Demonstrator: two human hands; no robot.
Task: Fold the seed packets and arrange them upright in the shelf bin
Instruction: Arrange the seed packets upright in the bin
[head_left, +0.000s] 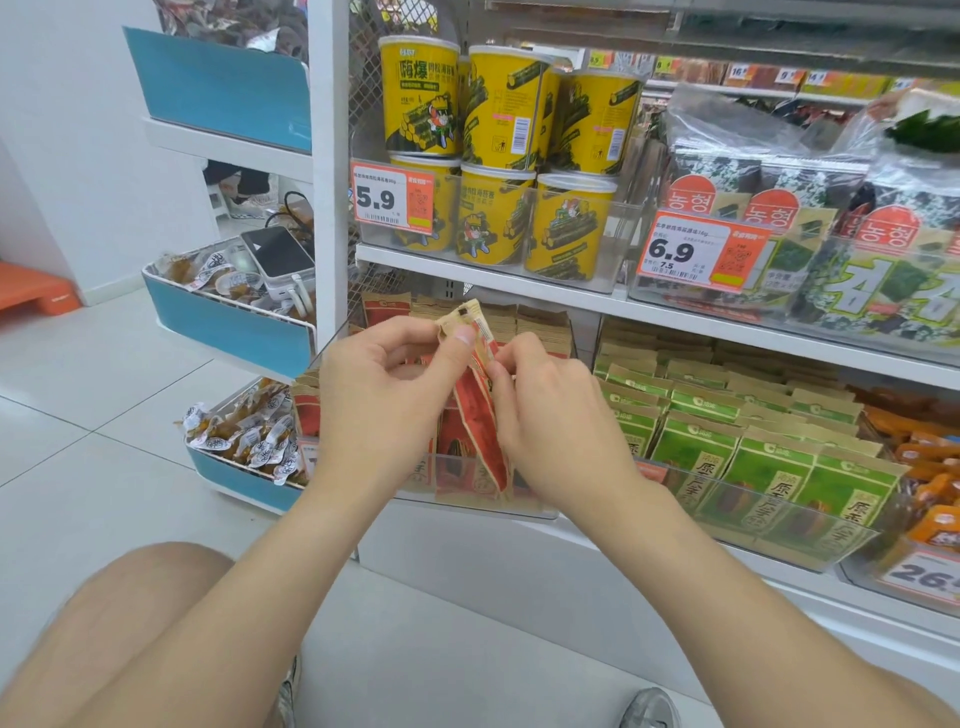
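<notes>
Your left hand (384, 384) has thumb and fingers clamped on the top of a red seed packet (480, 410). Your right hand (550, 415) pinches its edge lower down, I think. Packet's hanging over the front edge of the clear shelf bin (530, 506), more red packets (385, 306) standing toward its back.
</notes>
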